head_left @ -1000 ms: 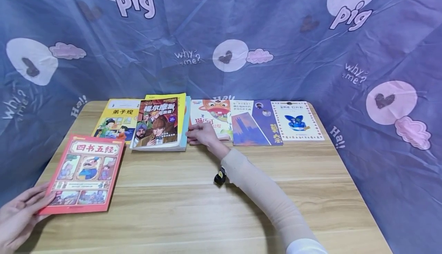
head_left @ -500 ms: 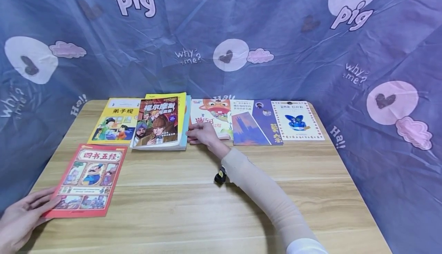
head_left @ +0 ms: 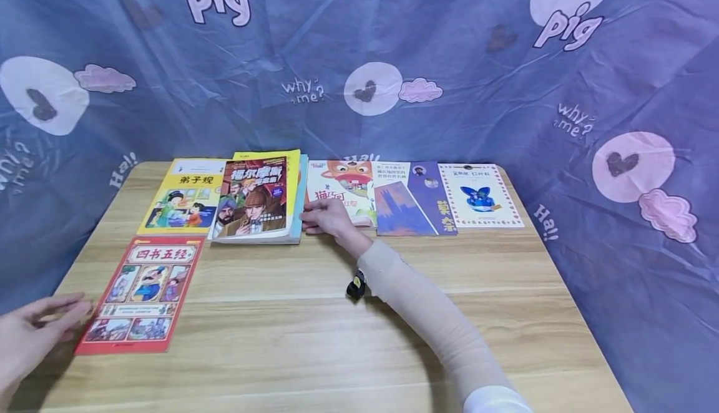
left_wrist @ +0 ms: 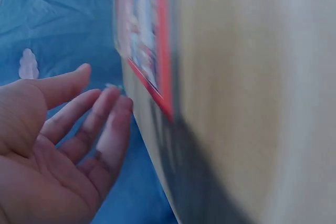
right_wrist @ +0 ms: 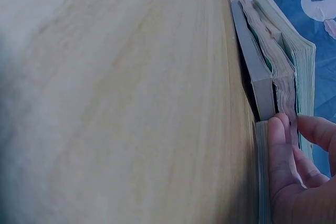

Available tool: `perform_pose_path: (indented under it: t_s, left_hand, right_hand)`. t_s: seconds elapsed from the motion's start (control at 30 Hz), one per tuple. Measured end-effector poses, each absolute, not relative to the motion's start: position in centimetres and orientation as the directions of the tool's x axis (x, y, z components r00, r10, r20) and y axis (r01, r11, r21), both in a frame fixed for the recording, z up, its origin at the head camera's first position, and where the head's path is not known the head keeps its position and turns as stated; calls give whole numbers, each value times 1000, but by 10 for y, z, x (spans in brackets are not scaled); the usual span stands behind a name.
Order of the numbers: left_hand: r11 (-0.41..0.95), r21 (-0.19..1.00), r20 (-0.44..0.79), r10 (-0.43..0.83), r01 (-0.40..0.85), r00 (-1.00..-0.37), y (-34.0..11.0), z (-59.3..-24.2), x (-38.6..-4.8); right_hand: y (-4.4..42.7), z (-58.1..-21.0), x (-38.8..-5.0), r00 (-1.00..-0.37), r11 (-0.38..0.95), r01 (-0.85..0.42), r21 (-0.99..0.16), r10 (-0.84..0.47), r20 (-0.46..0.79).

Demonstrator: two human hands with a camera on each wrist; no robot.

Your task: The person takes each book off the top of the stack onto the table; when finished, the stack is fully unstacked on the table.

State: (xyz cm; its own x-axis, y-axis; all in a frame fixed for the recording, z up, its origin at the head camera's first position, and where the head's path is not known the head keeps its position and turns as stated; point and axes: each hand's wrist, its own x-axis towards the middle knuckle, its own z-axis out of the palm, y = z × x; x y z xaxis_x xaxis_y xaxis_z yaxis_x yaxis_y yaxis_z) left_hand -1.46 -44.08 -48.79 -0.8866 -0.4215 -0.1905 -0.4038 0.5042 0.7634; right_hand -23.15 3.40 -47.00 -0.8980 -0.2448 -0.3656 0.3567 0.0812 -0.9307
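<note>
A red book (head_left: 140, 294) with comic pictures lies flat at the front left of the table. Beside its left edge is my left hand (head_left: 42, 335), fingers loosely bent and holding nothing. In the left wrist view a gap shows between the fingertips and the red book (left_wrist: 163, 77). At the table's back, a Sherlock-style comic book (head_left: 253, 204) tops a stack with a yellow book (head_left: 293, 170) and a light-blue book (head_left: 296, 226). My right hand (head_left: 330, 218) pinches the stack's right edge, at the light-blue book; the right wrist view shows thumb and fingers around a page block (right_wrist: 285, 95).
A yellow children's book (head_left: 188, 198) lies left of the stack. To the right are a cat picture book (head_left: 342, 182), a purple book (head_left: 415, 213) and a white book (head_left: 480, 198). A patterned blue cloth (head_left: 359, 38) hangs behind the wooden table (head_left: 314, 332).
My left hand set the red book down on the table, a little farther right, then let go and drew off to the left. The right hand stayed at the stack.
</note>
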Motion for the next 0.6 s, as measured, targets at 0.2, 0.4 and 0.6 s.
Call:
perform_pose_path:
  t_s: [0.2, 0.4, 0.6]
  left_hand:
    - [452, 824, -178, -366, -342, -913, -396, -450, -43]
    - [457, 833, -208, -264, -312, -942, -360, -436, -82]
    - [413, 868, -232, -151, -275, -961, -331, -435, -117]
  right_hand:
    - [34, -469, -231, -898, 85, 358, -930, -241, -368]
    - [33, -467, -230, -896, 88, 355, -931, -251, -366]
    - [34, -466, -230, -896, 93, 357, -930, -246, -369]
